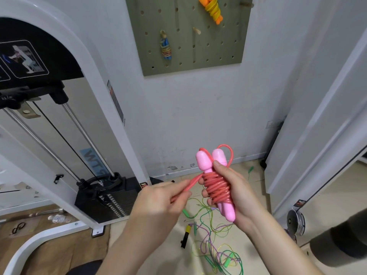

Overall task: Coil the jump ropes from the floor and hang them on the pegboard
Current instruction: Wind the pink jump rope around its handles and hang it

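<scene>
Head view: coiling looks nearly done. The right hand (pixel 242 193) grips the pink jump rope (pixel 217 188) by its wrapped handles, below the pegboard (pixel 218 52); the left hand (pixel 158 201) pinches the loose tail (pixel 191 184). Next, probably: tuck that tail, then hang.

Up and left of the left hand (pixel 158 201), dark tilted letters, seemingly "WT", are printed on a pale blue sticker (pixel 93 161) on the weight machine (pixel 95 62); its other labels cannot be read.
</scene>
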`<state>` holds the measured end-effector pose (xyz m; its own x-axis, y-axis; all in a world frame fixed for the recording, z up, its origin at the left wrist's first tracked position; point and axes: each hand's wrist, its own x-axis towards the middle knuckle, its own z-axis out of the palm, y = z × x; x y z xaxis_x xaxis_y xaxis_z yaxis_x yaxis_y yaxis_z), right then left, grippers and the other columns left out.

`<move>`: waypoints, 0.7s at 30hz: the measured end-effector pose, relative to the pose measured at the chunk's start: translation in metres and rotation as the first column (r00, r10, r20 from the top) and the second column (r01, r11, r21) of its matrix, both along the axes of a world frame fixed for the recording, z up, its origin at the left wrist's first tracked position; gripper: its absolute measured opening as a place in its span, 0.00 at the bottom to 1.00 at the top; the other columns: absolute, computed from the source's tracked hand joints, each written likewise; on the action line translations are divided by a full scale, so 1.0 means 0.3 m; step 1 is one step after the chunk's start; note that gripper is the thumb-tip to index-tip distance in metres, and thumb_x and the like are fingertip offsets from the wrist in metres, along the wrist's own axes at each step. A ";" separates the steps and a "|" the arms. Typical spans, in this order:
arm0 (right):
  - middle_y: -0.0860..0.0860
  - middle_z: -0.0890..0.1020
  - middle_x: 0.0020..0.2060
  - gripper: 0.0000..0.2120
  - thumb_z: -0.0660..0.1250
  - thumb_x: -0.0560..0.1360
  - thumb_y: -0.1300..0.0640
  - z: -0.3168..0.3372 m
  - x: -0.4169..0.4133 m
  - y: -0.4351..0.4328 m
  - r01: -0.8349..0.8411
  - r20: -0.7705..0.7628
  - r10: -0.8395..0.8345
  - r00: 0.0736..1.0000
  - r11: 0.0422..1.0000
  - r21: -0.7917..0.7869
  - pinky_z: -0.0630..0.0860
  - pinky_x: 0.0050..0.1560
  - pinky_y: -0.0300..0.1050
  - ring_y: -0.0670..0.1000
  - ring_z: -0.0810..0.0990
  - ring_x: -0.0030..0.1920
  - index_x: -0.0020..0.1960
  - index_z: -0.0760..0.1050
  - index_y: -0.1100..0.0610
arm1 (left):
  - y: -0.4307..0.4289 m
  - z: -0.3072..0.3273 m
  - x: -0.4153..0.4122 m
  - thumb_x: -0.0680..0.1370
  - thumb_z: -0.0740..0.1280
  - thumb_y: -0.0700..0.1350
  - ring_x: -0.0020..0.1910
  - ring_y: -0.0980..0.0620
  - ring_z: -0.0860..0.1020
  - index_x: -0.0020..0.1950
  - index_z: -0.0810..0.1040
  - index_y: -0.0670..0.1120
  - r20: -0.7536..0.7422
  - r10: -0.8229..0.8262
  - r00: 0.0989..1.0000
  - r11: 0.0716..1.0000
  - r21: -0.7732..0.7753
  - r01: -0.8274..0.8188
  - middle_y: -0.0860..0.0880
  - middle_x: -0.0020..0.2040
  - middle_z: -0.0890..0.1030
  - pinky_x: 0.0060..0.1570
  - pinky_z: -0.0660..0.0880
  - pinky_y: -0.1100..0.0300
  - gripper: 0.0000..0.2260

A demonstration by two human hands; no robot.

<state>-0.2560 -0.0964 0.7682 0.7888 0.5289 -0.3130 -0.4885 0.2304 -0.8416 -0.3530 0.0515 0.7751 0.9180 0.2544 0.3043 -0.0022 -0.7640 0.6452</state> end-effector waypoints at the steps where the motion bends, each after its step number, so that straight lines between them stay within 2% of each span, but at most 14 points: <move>1: 0.61 0.80 0.39 0.18 0.68 0.71 0.48 -0.003 -0.001 0.005 -0.011 -0.005 0.011 1.000 1.000 -0.006 0.69 0.26 0.42 0.56 0.76 0.29 0.50 0.76 0.62 | 0.002 0.007 -0.007 0.76 0.65 0.49 0.35 0.56 0.78 0.53 0.80 0.58 0.117 -0.053 0.992 0.970 0.241 0.023 0.54 0.36 0.82 0.38 0.75 0.59 0.09; 2: 0.61 0.81 0.39 0.17 0.68 0.71 0.49 -0.005 -0.004 0.009 -0.021 0.002 0.021 1.000 1.000 -0.016 0.69 0.26 0.42 0.56 0.76 0.29 0.50 0.76 0.63 | 0.001 0.011 -0.011 0.76 0.64 0.49 0.36 0.54 0.79 0.51 0.82 0.53 0.201 -0.141 0.969 0.927 0.371 0.058 0.54 0.39 0.83 0.39 0.75 0.59 0.09; 3: 0.61 0.81 0.39 0.16 0.67 0.73 0.50 -0.004 -0.006 0.015 -0.030 0.013 0.030 0.999 0.999 -0.026 0.69 0.27 0.42 0.56 0.76 0.29 0.50 0.76 0.64 | -0.002 0.017 -0.012 0.77 0.64 0.47 0.36 0.52 0.79 0.50 0.83 0.49 0.242 -0.216 0.946 0.897 0.431 0.095 0.53 0.39 0.83 0.38 0.76 0.59 0.08; 5: 0.62 0.82 0.40 0.16 0.66 0.76 0.52 -0.002 -0.014 0.025 -0.033 0.031 0.034 0.999 0.999 -0.027 0.68 0.28 0.42 0.55 0.75 0.28 0.51 0.76 0.66 | -0.008 0.035 -0.006 0.77 0.66 0.46 0.34 0.51 0.78 0.47 0.83 0.46 0.267 -0.303 0.915 0.895 0.409 0.178 0.53 0.37 0.81 0.36 0.76 0.58 0.07; 8: 0.63 0.84 0.45 0.20 0.65 0.77 0.53 0.003 -0.018 0.035 -0.031 0.025 0.031 0.999 1.000 0.004 0.67 0.25 0.40 0.51 0.71 0.20 0.53 0.74 0.73 | -0.021 0.054 0.004 0.74 0.70 0.48 0.33 0.53 0.75 0.47 0.82 0.49 0.209 -0.351 0.913 0.914 0.287 0.286 0.54 0.36 0.78 0.33 0.75 0.57 0.04; 10: 0.61 0.84 0.50 0.20 0.64 0.78 0.53 0.006 -0.010 0.036 -0.039 0.034 0.039 0.999 0.999 -0.011 0.66 0.24 0.40 0.51 0.68 0.17 0.52 0.74 0.72 | -0.032 0.063 0.005 0.72 0.70 0.52 0.37 0.56 0.75 0.52 0.80 0.53 0.070 -0.361 0.930 0.908 0.252 0.334 0.58 0.40 0.77 0.39 0.77 0.59 0.11; 12: 0.53 0.85 0.52 0.17 0.64 0.78 0.51 0.009 -0.002 0.029 -0.061 0.047 0.062 0.997 0.998 -0.025 0.63 0.27 0.42 0.52 0.68 0.22 0.50 0.75 0.67 | -0.035 0.064 0.010 0.71 0.68 0.55 0.40 0.59 0.73 0.57 0.75 0.56 -0.034 -0.375 0.926 0.883 0.290 0.368 0.61 0.43 0.75 0.43 0.75 0.62 0.16; 13: 0.52 0.85 0.53 0.16 0.63 0.78 0.51 0.006 0.002 0.028 -0.069 0.053 0.071 0.996 0.997 -0.028 0.63 0.27 0.43 0.52 0.67 0.22 0.49 0.75 0.67 | -0.035 0.072 0.013 0.72 0.66 0.56 0.39 0.58 0.73 0.56 0.75 0.56 -0.051 -0.388 0.920 0.864 0.327 0.382 0.60 0.42 0.75 0.41 0.75 0.62 0.14; 15: 0.56 0.84 0.53 0.17 0.64 0.78 0.51 0.003 0.001 0.031 -0.055 0.047 0.056 0.997 0.998 -0.029 0.68 0.27 0.41 0.52 0.69 0.19 0.48 0.76 0.68 | -0.029 0.084 0.027 0.75 0.63 0.56 0.34 0.54 0.74 0.51 0.79 0.52 0.003 -0.410 0.912 0.825 0.427 0.369 0.56 0.36 0.78 0.34 0.75 0.61 0.11; 16: 0.58 0.84 0.53 0.16 0.66 0.77 0.51 -0.002 0.000 0.035 -0.035 0.021 0.036 0.999 0.999 -0.016 0.72 0.30 0.42 0.53 0.73 0.22 0.48 0.78 0.66 | -0.025 0.079 0.037 0.76 0.63 0.55 0.33 0.53 0.73 0.50 0.80 0.50 0.055 -0.419 0.906 0.818 0.455 0.350 0.55 0.35 0.78 0.33 0.74 0.60 0.11; 17: 0.58 0.84 0.51 0.13 0.67 0.76 0.51 -0.002 -0.002 0.038 -0.026 -0.012 0.026 1.000 1.000 0.004 0.74 0.33 0.42 0.53 0.75 0.27 0.48 0.80 0.62 | -0.022 0.072 0.047 0.77 0.64 0.53 0.34 0.53 0.73 0.52 0.79 0.50 0.094 -0.432 0.897 0.814 0.470 0.342 0.54 0.36 0.78 0.33 0.74 0.60 0.10; 19: 0.55 0.85 0.46 0.11 0.68 0.76 0.51 0.006 -0.005 0.043 -0.028 -0.042 0.029 0.999 0.999 0.030 0.70 0.28 0.40 0.52 0.72 0.26 0.44 0.82 0.58 | -0.019 0.050 0.057 0.76 0.67 0.48 0.36 0.50 0.74 0.57 0.75 0.49 0.141 -0.440 0.887 0.798 0.514 0.315 0.53 0.40 0.79 0.34 0.75 0.57 0.10; 21: 0.54 0.80 0.30 0.14 0.67 0.76 0.49 0.014 -0.004 0.041 -0.028 -0.012 0.028 1.000 1.000 -0.006 0.64 0.25 0.37 0.50 0.69 0.22 0.37 0.80 0.56 | -0.022 0.038 0.057 0.75 0.69 0.43 0.36 0.48 0.74 0.56 0.75 0.49 0.189 -0.409 0.893 0.782 0.577 0.237 0.50 0.40 0.79 0.34 0.74 0.53 0.10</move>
<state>-0.2572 -0.0841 0.7723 0.7697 0.5491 -0.3256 -0.5048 0.2112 -0.8370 -0.3359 0.0450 0.7866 0.7631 -0.3196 0.5617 -0.4300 -0.9000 0.0720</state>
